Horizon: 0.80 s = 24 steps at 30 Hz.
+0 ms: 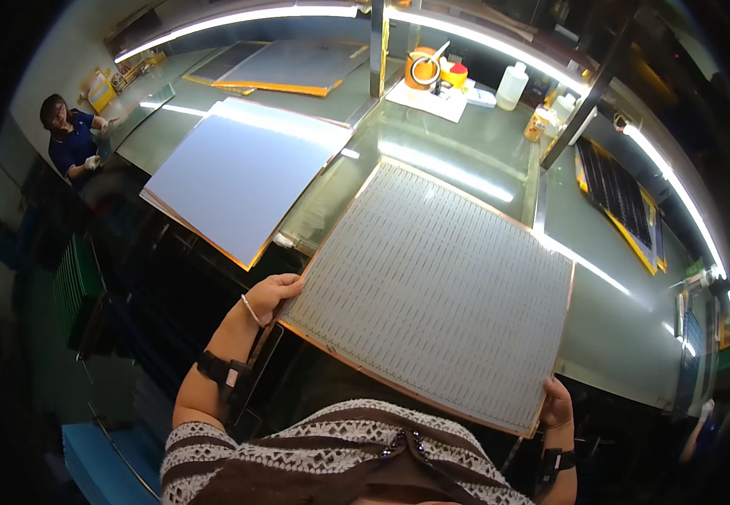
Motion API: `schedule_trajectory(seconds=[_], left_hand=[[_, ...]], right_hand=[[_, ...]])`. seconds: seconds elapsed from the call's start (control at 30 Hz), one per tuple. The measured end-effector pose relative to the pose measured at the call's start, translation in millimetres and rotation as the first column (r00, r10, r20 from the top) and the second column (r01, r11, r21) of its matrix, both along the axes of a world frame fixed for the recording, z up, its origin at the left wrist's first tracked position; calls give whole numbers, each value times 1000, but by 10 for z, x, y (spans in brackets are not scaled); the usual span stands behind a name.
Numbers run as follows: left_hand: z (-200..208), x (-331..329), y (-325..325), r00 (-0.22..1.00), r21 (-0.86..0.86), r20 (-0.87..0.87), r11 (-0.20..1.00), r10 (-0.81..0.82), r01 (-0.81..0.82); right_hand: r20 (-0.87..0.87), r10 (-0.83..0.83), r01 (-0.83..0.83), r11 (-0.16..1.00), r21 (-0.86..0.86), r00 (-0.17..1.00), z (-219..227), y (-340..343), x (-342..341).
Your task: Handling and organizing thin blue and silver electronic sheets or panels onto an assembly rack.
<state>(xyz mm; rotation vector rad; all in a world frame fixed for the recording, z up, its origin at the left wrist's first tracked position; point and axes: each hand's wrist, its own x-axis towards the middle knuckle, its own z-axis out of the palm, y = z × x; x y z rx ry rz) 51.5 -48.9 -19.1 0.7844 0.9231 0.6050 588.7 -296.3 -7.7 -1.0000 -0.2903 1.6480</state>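
A large grey circuit board panel (440,295) with copper-coloured edges and rows of fine dashes is held tilted in front of me, its far part over the glass-topped table. At its near left corner, my left hand (274,296) is closed on the edge, thumb on top. My right hand (557,402) grips the near right corner, with part of its fingers hidden behind the panel. Left of the panel, a stack of smooth pale sheets (247,168) with orange-copper edges lies on the table, its near corner jutting past the front edge.
Behind stand an orange tape roll (422,69), a white bottle (512,86) and a small jar (538,123). Dark yellow-edged panels (621,198) lie at right, grey panels (289,66) at far left. Metal posts (377,50) rise from the table. A gloved co-worker (70,139) stands left.
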Motion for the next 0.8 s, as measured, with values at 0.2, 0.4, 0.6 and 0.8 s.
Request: schedule_trajectory(seconds=[0.2,0.4,0.6,0.8], left_hand=[[450,-143,-158,993,74,50,992,-104,100],[911,-164,76,940,251,245,952,-239,176],[1944,16,699,979,561,-11,809,-204,175],[2857,-627,1034,979,825,48,545,196,-150]], right_hand=[[130,2,-14,996,85,992,281,-2,-188],[233,-239,180,951,251,942,381,-20,-126],[381,-463,230,824,517,800,1260,264,-270],[268,-770,439,572,693,579,2425,1126,-724]])
